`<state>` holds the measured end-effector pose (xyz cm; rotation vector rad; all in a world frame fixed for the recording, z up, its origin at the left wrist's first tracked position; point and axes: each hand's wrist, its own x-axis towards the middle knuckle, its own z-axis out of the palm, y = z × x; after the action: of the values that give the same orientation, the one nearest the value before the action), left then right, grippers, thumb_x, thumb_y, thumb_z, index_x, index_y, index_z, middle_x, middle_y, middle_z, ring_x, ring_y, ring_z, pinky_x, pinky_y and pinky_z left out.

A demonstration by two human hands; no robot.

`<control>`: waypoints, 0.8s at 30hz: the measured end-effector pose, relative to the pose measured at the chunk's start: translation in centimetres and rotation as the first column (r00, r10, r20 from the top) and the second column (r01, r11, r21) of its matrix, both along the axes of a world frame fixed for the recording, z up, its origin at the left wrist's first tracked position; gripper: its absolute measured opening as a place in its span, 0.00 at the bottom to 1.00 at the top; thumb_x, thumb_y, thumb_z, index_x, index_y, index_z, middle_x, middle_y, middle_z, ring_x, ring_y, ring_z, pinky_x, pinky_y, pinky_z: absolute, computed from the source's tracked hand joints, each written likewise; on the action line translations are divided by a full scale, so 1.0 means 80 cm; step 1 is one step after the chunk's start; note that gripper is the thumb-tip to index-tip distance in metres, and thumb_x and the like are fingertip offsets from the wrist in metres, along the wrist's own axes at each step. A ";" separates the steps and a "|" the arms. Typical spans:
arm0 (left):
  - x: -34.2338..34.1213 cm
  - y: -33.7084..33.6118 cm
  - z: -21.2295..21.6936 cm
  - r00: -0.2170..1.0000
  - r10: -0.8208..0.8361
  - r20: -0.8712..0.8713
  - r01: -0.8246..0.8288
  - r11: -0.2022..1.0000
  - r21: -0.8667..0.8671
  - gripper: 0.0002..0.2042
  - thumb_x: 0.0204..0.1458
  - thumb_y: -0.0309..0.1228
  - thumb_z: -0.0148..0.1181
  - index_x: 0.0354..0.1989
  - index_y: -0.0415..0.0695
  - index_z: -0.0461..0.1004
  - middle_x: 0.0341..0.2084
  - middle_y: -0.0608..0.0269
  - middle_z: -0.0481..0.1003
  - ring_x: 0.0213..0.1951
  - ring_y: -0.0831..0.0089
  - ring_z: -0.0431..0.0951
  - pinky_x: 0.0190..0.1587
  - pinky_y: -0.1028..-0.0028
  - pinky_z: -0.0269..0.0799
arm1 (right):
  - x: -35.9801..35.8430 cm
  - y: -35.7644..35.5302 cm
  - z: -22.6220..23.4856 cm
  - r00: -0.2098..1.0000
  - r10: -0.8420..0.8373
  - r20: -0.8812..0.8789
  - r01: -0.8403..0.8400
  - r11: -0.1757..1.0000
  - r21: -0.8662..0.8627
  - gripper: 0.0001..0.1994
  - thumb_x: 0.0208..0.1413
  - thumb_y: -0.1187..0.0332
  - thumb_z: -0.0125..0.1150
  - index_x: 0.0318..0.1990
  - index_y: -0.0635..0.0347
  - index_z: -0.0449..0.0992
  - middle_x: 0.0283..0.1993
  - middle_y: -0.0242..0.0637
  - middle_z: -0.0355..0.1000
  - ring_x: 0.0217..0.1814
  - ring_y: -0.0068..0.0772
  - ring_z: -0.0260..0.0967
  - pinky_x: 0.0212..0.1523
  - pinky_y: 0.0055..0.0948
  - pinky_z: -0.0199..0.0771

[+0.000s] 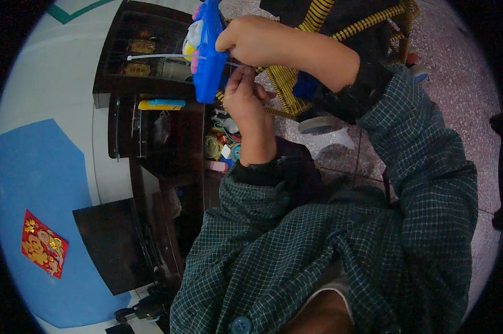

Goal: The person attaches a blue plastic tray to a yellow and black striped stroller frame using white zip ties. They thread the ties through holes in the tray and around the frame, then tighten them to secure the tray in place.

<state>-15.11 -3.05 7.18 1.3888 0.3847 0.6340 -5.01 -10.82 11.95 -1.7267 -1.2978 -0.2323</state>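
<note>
A blue plastic panel [207, 72], with raised white, yellow and pink shapes on its left face, stands on edge near the top of the view. My right hand [246, 40] grips its right side, thumb against the edge. Through the panel runs a thin white cable tie [159, 56], its small square head out to the left. On the other side of the panel, the fingertips of my left hand [245, 100] pinch the tie's thin end, just below my right hand. My left fingers are partly in shadow.
Behind my hands is a yellow-and-black woven frame [285, 92] with a grey wheel [315, 125]. A drawer of small odds and ends [221, 147] lies below my left hand. Dark cabinets [168, 128] and a black screen [115, 245] stand left. Speckled tiles [368, 156] cover the floor.
</note>
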 end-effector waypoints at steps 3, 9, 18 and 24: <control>-0.001 0.001 0.002 0.999 0.022 -0.050 -0.022 1.000 0.010 0.10 0.49 0.30 0.53 0.37 0.36 0.69 0.14 0.67 0.66 0.10 0.81 0.59 0.15 0.76 0.64 | 0.001 0.000 0.000 0.999 0.004 0.033 -0.007 0.996 0.094 0.05 0.42 0.74 0.50 0.27 0.61 0.73 0.21 0.47 0.67 0.21 0.42 0.66 0.24 0.34 0.64; -0.002 0.011 -0.001 0.999 0.006 -0.045 -0.007 1.000 -0.004 0.08 0.48 0.25 0.50 0.37 0.37 0.69 0.19 0.67 0.68 0.13 0.82 0.59 0.17 0.74 0.67 | -0.002 -0.016 -0.025 0.998 0.046 0.047 -0.052 0.991 0.122 0.03 0.43 0.73 0.51 0.24 0.60 0.71 0.20 0.46 0.65 0.24 0.45 0.67 0.27 0.37 0.64; -0.010 0.019 0.006 0.996 -0.045 -0.077 0.046 0.999 0.015 0.06 0.48 0.25 0.49 0.33 0.37 0.68 0.12 0.69 0.61 0.12 0.80 0.58 0.17 0.72 0.66 | -0.002 -0.002 -0.030 0.994 -0.051 0.093 0.062 0.991 -0.118 0.07 0.41 0.67 0.56 0.23 0.62 0.71 0.21 0.44 0.68 0.26 0.45 0.68 0.28 0.37 0.66; -0.010 0.017 0.012 0.994 -0.044 -0.100 0.048 0.998 0.041 0.06 0.50 0.27 0.50 0.33 0.38 0.68 0.13 0.66 0.63 0.12 0.78 0.60 0.17 0.73 0.66 | -0.001 0.010 -0.017 0.981 0.051 -0.187 -0.066 0.995 -0.073 0.09 0.33 0.68 0.60 0.21 0.63 0.71 0.20 0.44 0.67 0.23 0.42 0.67 0.25 0.35 0.65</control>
<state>-15.92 -1.68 8.16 1.4701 0.4189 0.5399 -5.12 -10.04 10.57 -1.7293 -1.2322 0.0144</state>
